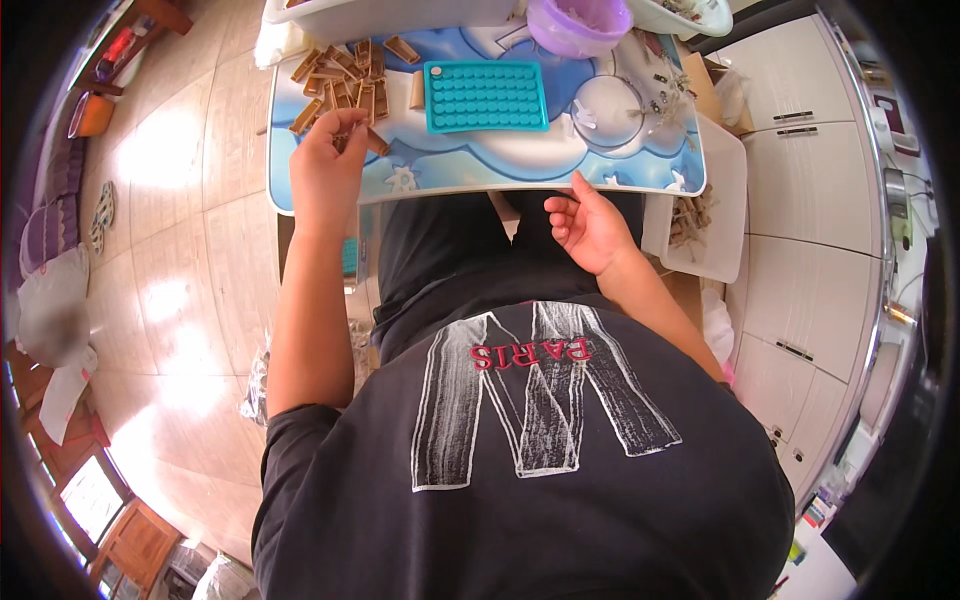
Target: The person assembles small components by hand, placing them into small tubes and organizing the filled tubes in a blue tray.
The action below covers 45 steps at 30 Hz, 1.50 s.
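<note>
Nearest me, I see my right hand [590, 228] hovering palm-up just off the near edge of the table [520, 172], its fingers [562, 222] loosely curled inward and holding nothing that I can make out. Farther out and to the left, my left hand [326, 170] rests on the table with its fingertips [348, 122] pinched together at the near edge of a heap of brown clips [340, 82]; I see one clip [377, 142] sticking out just beside those fingertips, seemingly held, though the grip itself is hidden from me. The rest of the heap lies just beyond the left hand, touching it, and well apart from the right. To the right of the heap sits a teal tray [487, 96] with rows of round wells. Behind it, at the far edge, stands a purple bowl [578, 25].
</note>
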Each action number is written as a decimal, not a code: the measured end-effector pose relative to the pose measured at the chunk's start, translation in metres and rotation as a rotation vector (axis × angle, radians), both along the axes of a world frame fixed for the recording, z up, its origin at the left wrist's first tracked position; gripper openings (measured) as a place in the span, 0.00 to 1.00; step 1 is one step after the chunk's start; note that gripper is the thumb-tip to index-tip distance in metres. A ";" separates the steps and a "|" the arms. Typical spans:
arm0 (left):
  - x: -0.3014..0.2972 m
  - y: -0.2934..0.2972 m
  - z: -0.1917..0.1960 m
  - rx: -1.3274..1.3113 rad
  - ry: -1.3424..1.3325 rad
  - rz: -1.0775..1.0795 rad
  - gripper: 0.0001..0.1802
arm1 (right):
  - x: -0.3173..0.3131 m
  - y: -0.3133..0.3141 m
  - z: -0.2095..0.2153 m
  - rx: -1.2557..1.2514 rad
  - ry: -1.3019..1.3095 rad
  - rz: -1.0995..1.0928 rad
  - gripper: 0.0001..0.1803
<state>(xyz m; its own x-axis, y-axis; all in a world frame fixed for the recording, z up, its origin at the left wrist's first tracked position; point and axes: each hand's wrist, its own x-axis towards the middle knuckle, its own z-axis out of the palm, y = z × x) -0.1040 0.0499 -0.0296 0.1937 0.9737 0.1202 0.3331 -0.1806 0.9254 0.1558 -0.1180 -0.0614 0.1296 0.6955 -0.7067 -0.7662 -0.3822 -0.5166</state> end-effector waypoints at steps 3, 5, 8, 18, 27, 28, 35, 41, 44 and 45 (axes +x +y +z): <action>-0.001 0.007 0.002 0.120 0.177 0.014 0.13 | 0.000 0.001 -0.004 -0.013 0.005 -0.039 0.14; 0.005 0.002 0.012 0.167 0.272 0.097 0.14 | 0.000 0.001 -0.004 -0.018 -0.008 -0.069 0.13; 0.013 -0.004 0.008 0.193 0.144 0.112 0.16 | -0.004 0.002 -0.004 0.001 0.010 -0.101 0.12; 0.043 -0.030 0.020 -0.386 -0.625 -0.071 0.16 | 0.013 -0.012 0.020 -0.057 -0.157 0.330 0.15; 0.074 -0.032 0.031 -0.829 -0.755 -0.224 0.14 | 0.137 0.020 0.067 0.150 -1.372 -0.051 0.08; 0.079 -0.031 0.034 -0.842 -0.750 -0.255 0.14 | 0.156 0.026 0.063 0.155 -1.549 -0.059 0.09; 0.085 -0.022 0.038 -0.883 -0.652 -0.296 0.15 | 0.184 0.086 0.084 -0.185 -1.831 0.244 0.15; 0.079 -0.018 0.040 -0.885 -0.580 -0.234 0.16 | 0.149 0.089 0.094 -0.198 -1.887 0.376 0.15; 0.079 -0.017 0.040 -0.886 -0.582 -0.233 0.16 | 0.148 0.085 0.086 -0.161 -1.904 0.501 0.10; 0.080 -0.018 0.040 -0.889 -0.578 -0.230 0.16 | 0.153 0.084 0.083 -0.179 -1.904 0.538 0.10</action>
<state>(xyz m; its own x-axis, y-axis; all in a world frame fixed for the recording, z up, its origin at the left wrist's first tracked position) -0.0235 0.0323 0.0108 0.5233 0.7050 -0.4787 -0.1518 0.6298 0.7618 0.3084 -0.0345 0.0211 0.5048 0.8632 0.0107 0.8197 -0.4755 -0.3193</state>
